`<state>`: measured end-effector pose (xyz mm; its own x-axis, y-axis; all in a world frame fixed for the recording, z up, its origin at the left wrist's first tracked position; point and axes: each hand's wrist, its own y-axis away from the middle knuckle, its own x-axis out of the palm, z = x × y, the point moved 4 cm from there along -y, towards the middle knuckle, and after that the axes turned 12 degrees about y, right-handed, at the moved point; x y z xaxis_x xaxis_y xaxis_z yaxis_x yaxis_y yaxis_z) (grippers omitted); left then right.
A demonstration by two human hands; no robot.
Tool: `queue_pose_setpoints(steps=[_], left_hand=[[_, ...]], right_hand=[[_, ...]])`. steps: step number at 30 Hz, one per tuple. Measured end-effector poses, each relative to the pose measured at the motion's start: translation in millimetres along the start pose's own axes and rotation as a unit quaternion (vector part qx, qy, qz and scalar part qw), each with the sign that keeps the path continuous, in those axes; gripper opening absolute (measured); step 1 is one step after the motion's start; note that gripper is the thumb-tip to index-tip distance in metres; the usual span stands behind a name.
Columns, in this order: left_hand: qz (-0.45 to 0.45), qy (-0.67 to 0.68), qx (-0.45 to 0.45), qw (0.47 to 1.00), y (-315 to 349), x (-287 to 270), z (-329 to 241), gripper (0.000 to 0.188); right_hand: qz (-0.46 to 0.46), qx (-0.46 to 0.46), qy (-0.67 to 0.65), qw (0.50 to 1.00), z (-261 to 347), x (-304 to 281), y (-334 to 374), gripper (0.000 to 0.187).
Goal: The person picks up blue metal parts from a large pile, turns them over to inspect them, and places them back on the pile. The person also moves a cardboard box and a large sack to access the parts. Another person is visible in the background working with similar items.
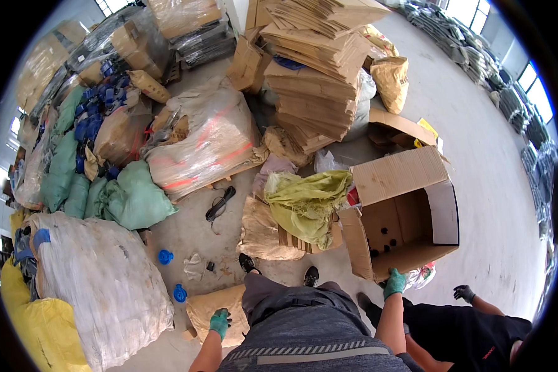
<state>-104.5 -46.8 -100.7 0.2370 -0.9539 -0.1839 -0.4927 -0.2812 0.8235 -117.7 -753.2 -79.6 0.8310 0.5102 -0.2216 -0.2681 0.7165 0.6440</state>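
Note:
My right hand (395, 283), in a green glove, grips the near edge of an open cardboard box (390, 181). The box is tilted so its inside faces me, and several small dark pieces (384, 231) lie in it. My left hand (220, 322), gloved the same way, hangs with its fingers apart and holds nothing. Beneath it is a brown paper sack (198, 308). A yellow-green woven sack (310, 204) lies crumpled left of the box, over flattened cardboard and another brown sack (263, 229).
At my right, a co-worker in black (465, 335) reaches out a dark-gloved hand (464, 292). Stacked flat cartons (316, 80) rise ahead. Wrapped pallets (99, 279) and green sacks (136, 195) stand at left. Blue caps (165, 256) and a black cable (220, 203) lie on the floor.

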Motion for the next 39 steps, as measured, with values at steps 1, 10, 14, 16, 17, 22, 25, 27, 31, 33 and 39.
queue_pose_setpoints(steps=[1, 10, 14, 16, 17, 22, 25, 27, 31, 33, 39], left_hand=[[0.000, -0.010, 0.005, 1.000, 2, 1, -1, 0.036], [-0.022, -0.013, 0.012, 1.000, 20, -20, -19, 0.034], [-0.053, 0.003, -0.015, 0.998, 36, -58, 5, 0.033], [-0.059, -0.008, -0.031, 0.998, 40, -61, 1, 0.032], [-0.060, 0.000, -0.042, 0.997, 41, -67, 8, 0.032], [-0.066, 0.037, -0.100, 0.992, 31, -83, 30, 0.034], [-0.054, 0.034, -0.095, 0.993, 20, -77, 20, 0.035], [-0.051, 0.019, -0.087, 0.995, 18, -67, 19, 0.037], [-0.011, 0.058, -0.084, 0.995, -17, -85, 42, 0.042], [0.017, 0.057, -0.108, 0.992, -48, -97, 61, 0.043], [0.028, -0.025, -0.091, 0.995, -32, -77, 10, 0.043]], right_hand=[[0.011, 0.008, -0.001, 1.000, 4, 1, 1, 0.056], [0.015, 0.023, -0.014, 1.000, 2, -4, -2, 0.055], [-0.006, 0.039, -0.017, 0.999, 16, 12, 18, 0.055], [0.003, 0.038, -0.044, 0.998, -8, 7, -13, 0.056], [0.011, 0.039, -0.050, 0.998, -12, 8, -15, 0.056], [-0.014, 0.057, -0.035, 0.998, -6, 27, -5, 0.047], [-0.005, 0.035, -0.038, 0.999, -1, 33, 3, 0.045], [-0.012, -0.007, -0.038, 0.999, 28, 39, 32, 0.043], [-0.057, -0.007, 0.003, 0.998, 8, 45, 31, 0.042], [-0.061, -0.083, -0.061, 0.993, -2, 50, 34, 0.046], [-0.121, -0.154, -0.041, 0.980, -34, 40, 34, 0.044]])
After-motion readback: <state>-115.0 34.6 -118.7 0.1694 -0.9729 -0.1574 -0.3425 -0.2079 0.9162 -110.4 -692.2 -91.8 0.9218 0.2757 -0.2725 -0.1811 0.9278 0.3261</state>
